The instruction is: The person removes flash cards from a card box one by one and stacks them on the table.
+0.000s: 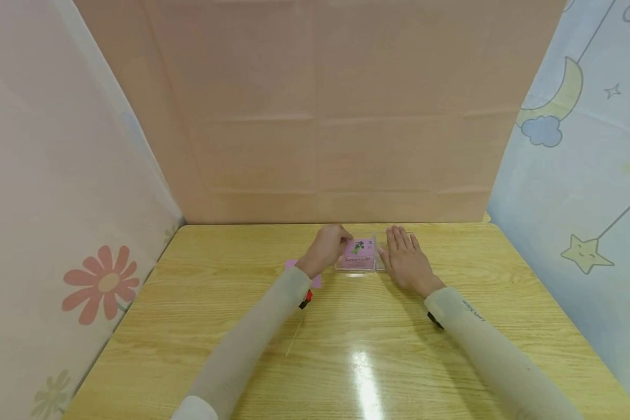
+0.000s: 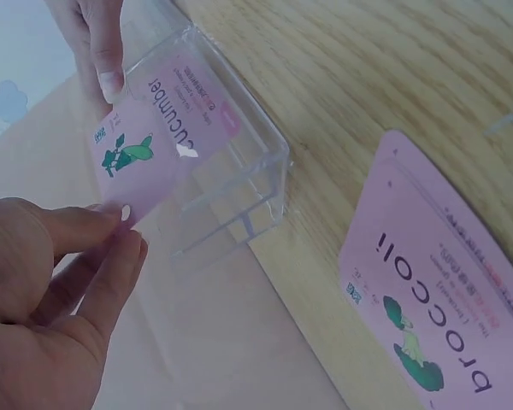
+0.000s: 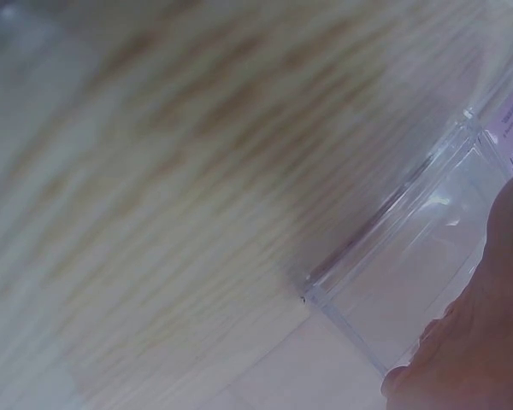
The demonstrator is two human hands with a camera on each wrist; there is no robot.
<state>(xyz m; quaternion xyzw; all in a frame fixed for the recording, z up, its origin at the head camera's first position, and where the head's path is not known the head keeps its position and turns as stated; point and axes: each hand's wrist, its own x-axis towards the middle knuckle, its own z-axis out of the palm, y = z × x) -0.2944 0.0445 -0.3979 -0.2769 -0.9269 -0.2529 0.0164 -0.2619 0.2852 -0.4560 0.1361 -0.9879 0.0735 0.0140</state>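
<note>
A pink flashcard reading "cucumber" point(image 2: 175, 111), with a green picture, stands partly inside a clear plastic box point(image 2: 278, 162). My left hand point(image 1: 322, 248) pinches the edge of this card between thumb and fingers, as the left wrist view shows. On the table below the left wrist lies a pink "broccoli" card point(image 2: 423, 295); the head view has it half covered by the forearm. My right hand point(image 1: 406, 262) lies with fingers extended over the box's right-hand compartment point(image 3: 393, 290), its thumb near the divider. In the right wrist view only part of that hand shows.
Both hands work near the back of a wooden table point(image 1: 231, 326). Behind it rises a brown paper-like panel point(image 1: 315, 146). Patterned curtains point(image 1: 609, 192) hang at the left and right. Each wrist carries a small dark device, with something red by the left one point(image 1: 307, 296).
</note>
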